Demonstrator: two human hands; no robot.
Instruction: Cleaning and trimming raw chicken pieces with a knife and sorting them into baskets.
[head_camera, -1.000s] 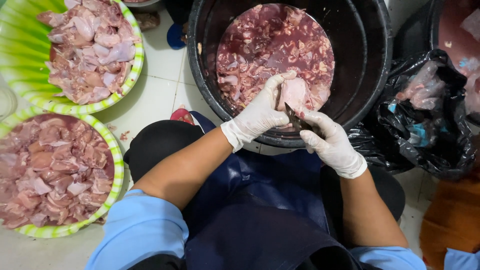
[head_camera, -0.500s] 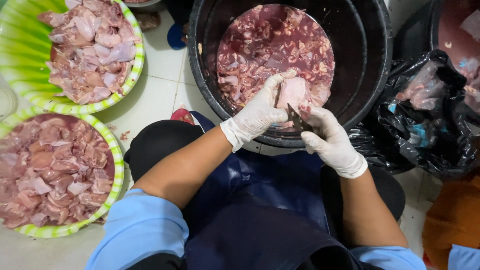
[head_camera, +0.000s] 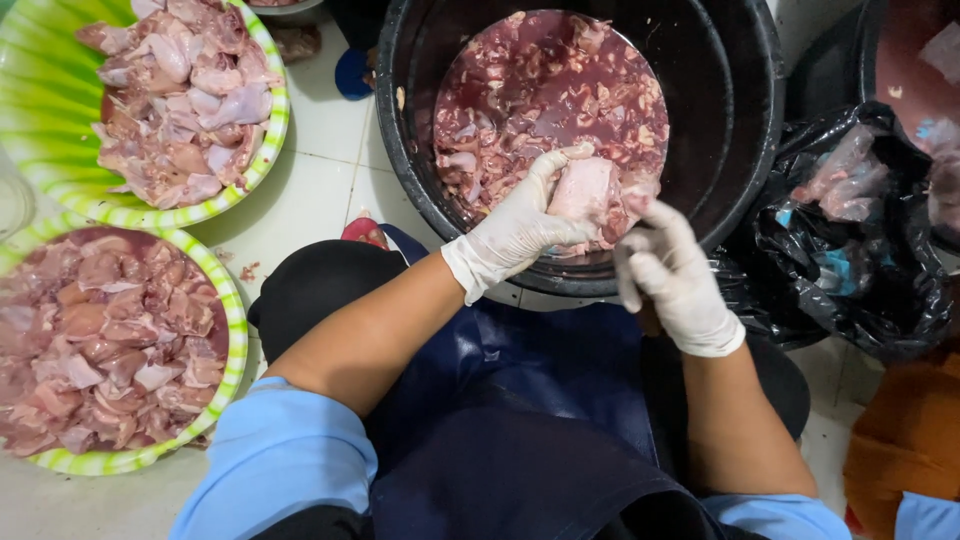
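My left hand (head_camera: 515, 230), in a white glove, grips a pale piece of raw chicken (head_camera: 585, 195) over the near rim of a large black tub (head_camera: 740, 150). The tub holds several raw meat pieces in reddish liquid (head_camera: 540, 100). My right hand (head_camera: 675, 285), also in a white glove, is curled just right of the piece, its fingertips against the meat. The knife seen between my hands earlier is now hidden behind this hand.
Two green-and-white bowls (head_camera: 270, 130) (head_camera: 235, 330) piled with raw chicken pieces stand on the white tiled floor at left. A black plastic bag (head_camera: 850, 260) with scraps lies right of the tub. A dark blue apron (head_camera: 530, 400) covers my lap.
My right hand has risen against the chicken piece and the dark blade no longer shows. My left hand has turned the piece slightly while keeping hold.
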